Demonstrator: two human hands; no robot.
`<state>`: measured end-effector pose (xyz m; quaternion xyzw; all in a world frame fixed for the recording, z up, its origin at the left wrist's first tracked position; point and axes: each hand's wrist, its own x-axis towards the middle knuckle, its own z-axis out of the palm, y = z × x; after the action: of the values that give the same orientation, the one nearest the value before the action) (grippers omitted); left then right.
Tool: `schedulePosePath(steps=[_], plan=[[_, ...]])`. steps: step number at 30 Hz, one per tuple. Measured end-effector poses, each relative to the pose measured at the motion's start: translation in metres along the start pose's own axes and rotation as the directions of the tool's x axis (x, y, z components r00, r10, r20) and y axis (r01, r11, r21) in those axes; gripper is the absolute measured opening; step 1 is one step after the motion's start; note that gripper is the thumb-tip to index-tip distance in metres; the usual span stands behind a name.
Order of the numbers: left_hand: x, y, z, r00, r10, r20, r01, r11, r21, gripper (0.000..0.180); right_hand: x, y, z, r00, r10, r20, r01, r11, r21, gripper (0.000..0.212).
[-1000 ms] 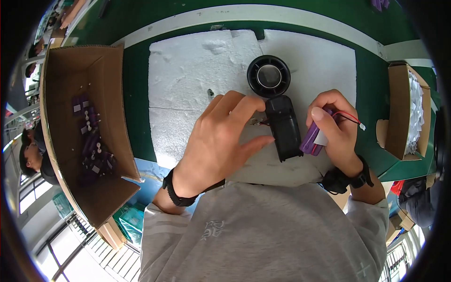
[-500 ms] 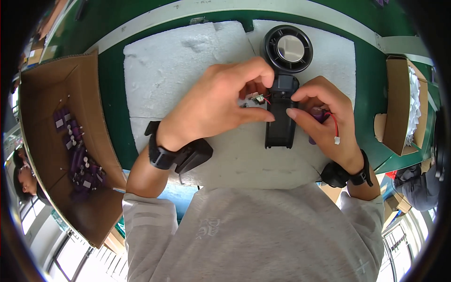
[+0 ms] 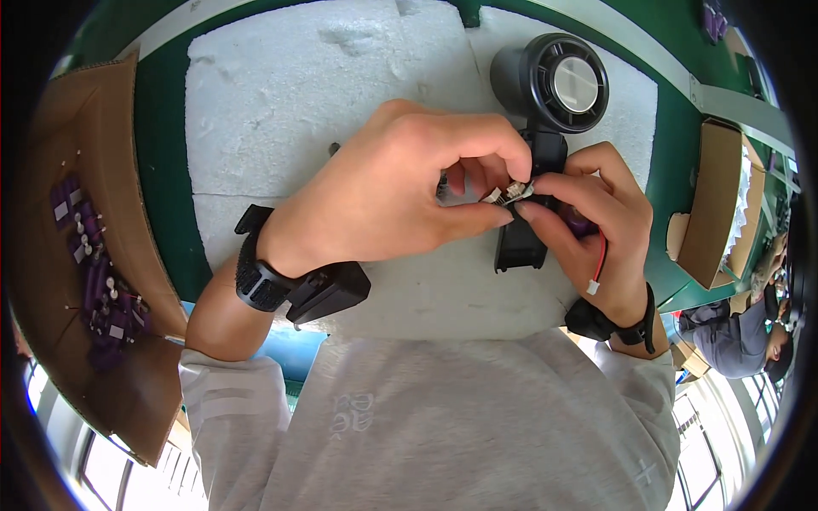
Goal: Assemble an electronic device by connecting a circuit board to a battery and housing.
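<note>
Close together over a white foam pad (image 3: pixel 281 111), left hand (image 3: pixel 392 192) and right hand (image 3: pixel 588 217), fingertips pinched on a small white connector (image 3: pixel 514 191) between them. Right hand also closed round a purple part (image 3: pixel 579 226) with a red wire (image 3: pixel 601 255) trailing near the wrist. Just behind, a black handheld fan (image 3: pixel 554 94), head far, handle near. Far left, a cardboard box (image 3: pixel 51 153) of purple parts; far right, another box (image 3: pixel 711 204).

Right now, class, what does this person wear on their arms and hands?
Both hands are bare. The left hand has a black wrist strap with a boxy black unit; the right hand has a black wristband. Light grey sleeves are pushed up.
</note>
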<state>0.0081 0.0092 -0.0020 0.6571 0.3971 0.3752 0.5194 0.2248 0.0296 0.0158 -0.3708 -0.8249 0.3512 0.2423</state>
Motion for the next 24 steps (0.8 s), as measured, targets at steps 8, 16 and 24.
schedulePosePath(steps=[8,16,24], plan=[[0.001,0.0,0.001,1.0,0.006,0.012,-0.007,1.0,0.008,0.03,-0.002,0.002,0.004,1.0,-0.008,-0.019,0.007,0.998,-0.056,0.022],[0.004,-0.005,-0.001,0.952,0.303,-0.047,-0.28,0.923,0.264,0.03,-0.002,-0.001,0.006,0.999,0.019,-0.036,-0.023,0.993,-0.113,0.024],[-0.002,-0.002,0.002,0.971,0.237,-0.021,-0.221,0.933,0.284,0.03,-0.001,-0.001,0.006,0.999,0.012,-0.032,-0.015,0.994,-0.111,0.025]])
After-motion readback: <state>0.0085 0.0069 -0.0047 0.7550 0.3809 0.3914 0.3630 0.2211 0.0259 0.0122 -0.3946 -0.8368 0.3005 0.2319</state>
